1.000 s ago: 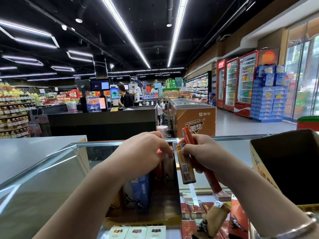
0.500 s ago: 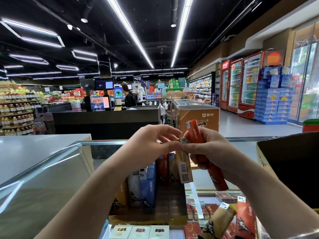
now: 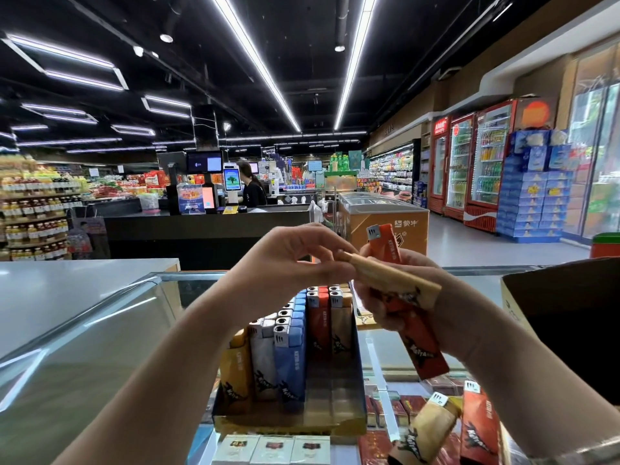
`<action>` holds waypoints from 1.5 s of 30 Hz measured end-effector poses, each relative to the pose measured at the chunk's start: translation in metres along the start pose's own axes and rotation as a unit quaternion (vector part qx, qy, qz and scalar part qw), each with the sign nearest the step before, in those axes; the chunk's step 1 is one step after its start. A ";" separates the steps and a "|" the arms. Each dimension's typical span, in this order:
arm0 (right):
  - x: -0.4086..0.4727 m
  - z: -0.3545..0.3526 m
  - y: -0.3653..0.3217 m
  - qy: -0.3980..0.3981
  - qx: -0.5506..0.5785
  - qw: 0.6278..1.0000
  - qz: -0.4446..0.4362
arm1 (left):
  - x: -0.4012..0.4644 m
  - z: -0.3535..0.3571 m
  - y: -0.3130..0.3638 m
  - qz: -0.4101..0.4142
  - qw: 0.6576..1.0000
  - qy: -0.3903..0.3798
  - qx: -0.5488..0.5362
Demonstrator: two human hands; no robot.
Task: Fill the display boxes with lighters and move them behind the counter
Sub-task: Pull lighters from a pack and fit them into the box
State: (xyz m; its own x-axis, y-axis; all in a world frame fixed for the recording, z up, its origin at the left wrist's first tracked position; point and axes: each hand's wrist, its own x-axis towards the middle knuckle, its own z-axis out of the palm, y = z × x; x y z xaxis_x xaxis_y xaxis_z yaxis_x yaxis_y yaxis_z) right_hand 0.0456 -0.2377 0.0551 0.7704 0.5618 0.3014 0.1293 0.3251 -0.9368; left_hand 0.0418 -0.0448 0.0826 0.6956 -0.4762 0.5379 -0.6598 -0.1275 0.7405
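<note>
I see a glass counter (image 3: 84,330) carrying a dark cardboard box (image 3: 335,421), partly filled with upright plastic lighters (image 3: 288,344), directly below both hands. My right hand (image 3: 402,297) grips an orange lighter (image 3: 409,313). My left hand (image 3: 295,260) pinches the near end of a tan lighter (image 3: 392,280), lying crosswise, rightward.
</note>
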 end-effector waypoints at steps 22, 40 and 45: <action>0.011 -0.010 0.023 0.211 -0.253 0.936 0.126 | 0.000 0.010 -0.012 -0.013 0.943 0.002 0.332; 0.011 -0.010 0.023 0.191 -0.274 0.934 0.124 | -0.002 0.017 -0.002 -0.030 0.881 -0.067 0.467; 0.012 -0.009 0.023 0.197 -0.279 0.932 0.123 | -0.002 0.018 -0.002 -0.041 0.869 -0.074 0.487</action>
State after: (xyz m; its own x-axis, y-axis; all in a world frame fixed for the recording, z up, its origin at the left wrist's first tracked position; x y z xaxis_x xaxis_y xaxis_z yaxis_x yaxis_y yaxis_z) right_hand 0.0634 -0.2307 0.0352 0.9748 0.2080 0.0804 0.1387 -0.2836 -0.9489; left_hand 0.0367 -0.0592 0.0732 0.7550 -0.5283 0.3885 -0.5871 -0.8084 0.0418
